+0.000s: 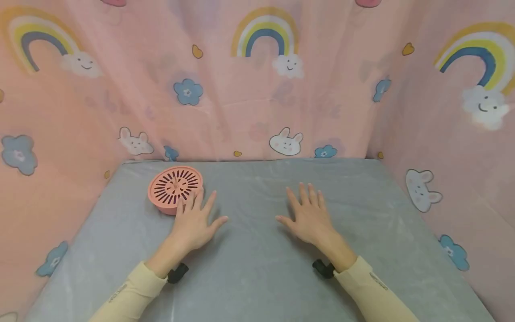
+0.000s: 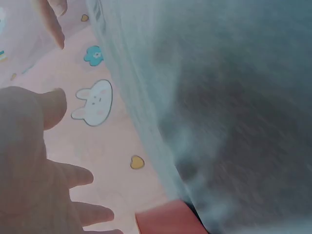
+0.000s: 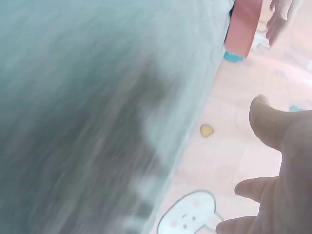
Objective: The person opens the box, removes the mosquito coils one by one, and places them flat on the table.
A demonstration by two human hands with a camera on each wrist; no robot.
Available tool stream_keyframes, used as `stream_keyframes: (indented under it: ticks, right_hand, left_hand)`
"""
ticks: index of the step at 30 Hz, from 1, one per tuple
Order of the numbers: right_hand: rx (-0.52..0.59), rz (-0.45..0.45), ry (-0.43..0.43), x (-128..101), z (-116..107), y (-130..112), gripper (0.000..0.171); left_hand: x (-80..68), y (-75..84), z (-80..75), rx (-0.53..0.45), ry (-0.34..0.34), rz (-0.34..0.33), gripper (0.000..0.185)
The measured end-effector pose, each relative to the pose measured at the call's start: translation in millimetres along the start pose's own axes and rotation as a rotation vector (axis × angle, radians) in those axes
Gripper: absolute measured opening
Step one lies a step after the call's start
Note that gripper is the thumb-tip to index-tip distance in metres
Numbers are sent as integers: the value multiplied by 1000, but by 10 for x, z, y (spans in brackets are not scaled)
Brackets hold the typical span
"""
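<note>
A round pink container point(image 1: 162, 209) with a slotted lid point(image 1: 175, 184) stands at the back left of the table. Dark shows through the lid's slots, and a small knob rises at its middle. My left hand point(image 1: 193, 226) is spread flat over the table, its fingertips overlapping the lid's near right edge in the head view. To the right, my right hand point(image 1: 311, 219) is also spread, palm down, with nothing in it. In the left wrist view the container's side point(image 2: 170, 219) shows beyond the fingers; the right wrist view has it point(image 3: 243, 27) at the top.
A grey cloth point(image 1: 257, 268) covers the table. Pink curtains point(image 1: 241, 112) printed with rainbows, rabbits and flowers hang behind the table and along both sides. A dark wrist device point(image 1: 178, 273) sits under the left wrist, another point(image 1: 323, 268) under the right.
</note>
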State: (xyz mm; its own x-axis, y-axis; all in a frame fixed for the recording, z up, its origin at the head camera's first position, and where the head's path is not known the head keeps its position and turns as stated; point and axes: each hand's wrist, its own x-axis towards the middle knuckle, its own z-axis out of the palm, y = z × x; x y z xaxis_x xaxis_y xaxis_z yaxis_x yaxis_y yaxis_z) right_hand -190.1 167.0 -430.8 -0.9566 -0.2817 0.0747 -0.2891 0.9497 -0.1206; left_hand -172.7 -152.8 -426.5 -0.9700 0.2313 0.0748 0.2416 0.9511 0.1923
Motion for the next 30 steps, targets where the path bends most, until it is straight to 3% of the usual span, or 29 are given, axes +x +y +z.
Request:
stream_keyframes:
  ticks: [5, 18, 30]
  right_hand:
    - [8, -28, -8, 72, -15, -108, 85]
    - [88, -111, 1, 365, -36, -607, 75]
    - [123, -221, 81, 613, 13, -980, 65]
  left_hand:
    - [-32, -65, -36, -34, 29, 17, 78]
    - [-202, -402, -189, -64, 195, 73, 63]
    - [-201, -874, -277, -181, 379, 25, 43]
